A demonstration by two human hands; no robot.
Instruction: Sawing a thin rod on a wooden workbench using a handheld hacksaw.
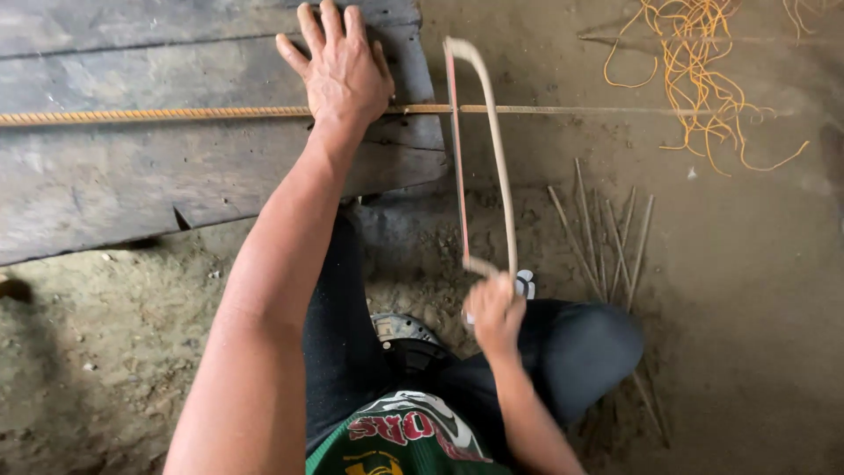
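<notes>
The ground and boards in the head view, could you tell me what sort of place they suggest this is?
Probably a rough building site or outdoor work yard. The floor is bare dirt, weathered planks serve as a bench, and cut steel rods lie near loose orange wire. The left hand pins a ribbed bar while the right hand saws it.

Tangled orange wire (pixel 703 62) and cut rod pieces (pixel 607 237) lie on the dirt ground (pixel 756 308)

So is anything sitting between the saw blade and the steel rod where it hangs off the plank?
Nothing visible. The saw blade lies directly across the rod, just past the plank edge. The left hand presses the rod beside it; the right hand grips the saw handle.
</notes>
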